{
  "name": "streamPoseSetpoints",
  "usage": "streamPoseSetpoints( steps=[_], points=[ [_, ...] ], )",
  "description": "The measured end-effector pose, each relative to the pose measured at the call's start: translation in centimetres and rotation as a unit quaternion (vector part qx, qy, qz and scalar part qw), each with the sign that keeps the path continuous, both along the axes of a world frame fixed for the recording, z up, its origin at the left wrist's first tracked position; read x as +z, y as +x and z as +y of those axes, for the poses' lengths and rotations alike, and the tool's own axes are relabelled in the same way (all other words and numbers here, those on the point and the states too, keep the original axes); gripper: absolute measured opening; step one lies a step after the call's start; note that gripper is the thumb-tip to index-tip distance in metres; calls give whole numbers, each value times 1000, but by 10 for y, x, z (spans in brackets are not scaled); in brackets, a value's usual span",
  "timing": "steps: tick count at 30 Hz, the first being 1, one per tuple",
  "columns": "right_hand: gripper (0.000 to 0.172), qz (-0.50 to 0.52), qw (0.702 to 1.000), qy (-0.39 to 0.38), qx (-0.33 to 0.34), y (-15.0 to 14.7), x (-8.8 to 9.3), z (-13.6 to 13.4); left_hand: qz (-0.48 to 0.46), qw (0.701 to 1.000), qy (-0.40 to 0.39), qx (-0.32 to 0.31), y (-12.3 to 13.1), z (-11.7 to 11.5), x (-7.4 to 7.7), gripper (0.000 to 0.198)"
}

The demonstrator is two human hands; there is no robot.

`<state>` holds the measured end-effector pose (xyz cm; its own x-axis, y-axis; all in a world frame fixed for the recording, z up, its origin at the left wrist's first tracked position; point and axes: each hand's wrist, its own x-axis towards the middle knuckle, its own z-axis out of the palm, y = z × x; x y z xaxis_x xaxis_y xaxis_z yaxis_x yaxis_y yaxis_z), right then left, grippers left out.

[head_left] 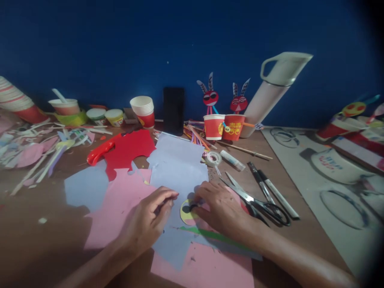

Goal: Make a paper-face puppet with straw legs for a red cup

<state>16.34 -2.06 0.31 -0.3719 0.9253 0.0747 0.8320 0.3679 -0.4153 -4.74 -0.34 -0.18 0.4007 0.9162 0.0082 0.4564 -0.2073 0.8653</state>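
Observation:
My left hand point(148, 221) rests on pink paper point(115, 208) and light blue paper point(177, 168), its fingertips pinched together on something I cannot make out. My right hand point(220, 208) lies beside it, fingers pressing a small yellow paper disc point(186, 214) with a black spot on it. Scissors point(255, 202) lie just right of my right hand. A green paper strip point(210, 235) runs under my right wrist.
Two black markers point(271, 190), a tape roll point(213, 159) and a glue stick point(232, 160) lie to the right. Red paper point(127, 150), a red tool point(100, 153), paper cups point(223, 127), a white jug point(270, 94), a black phone point(173, 110) and paper scraps point(36, 152) crowd the back.

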Motion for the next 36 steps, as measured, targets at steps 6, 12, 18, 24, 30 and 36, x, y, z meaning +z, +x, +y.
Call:
streamPoseSetpoints(
  steps=[6,12,18,24,30,36],
  points=[
    [26,-20,1000,-13,13,-9,8,1,14,999,25,-17,2,-3,5,18],
    [23,-52,998,-11,31,-14,12,4,13,998,67,-3,1,-2,-1,18],
    [27,-79,995,-14,58,-22,24,4,-32,994,106,17,2,-4,-1,18],
    [26,-56,996,-28,57,-17,24,5,19,999,38,24,-1,-3,-1,27],
    [17,-8,998,-36,42,-15,8,11,-28,999,-21,20,1,-5,2,25],
    [13,92,991,-100,16,-9,14,16,-50,995,-62,60,3,-5,6,23]
  ],
)
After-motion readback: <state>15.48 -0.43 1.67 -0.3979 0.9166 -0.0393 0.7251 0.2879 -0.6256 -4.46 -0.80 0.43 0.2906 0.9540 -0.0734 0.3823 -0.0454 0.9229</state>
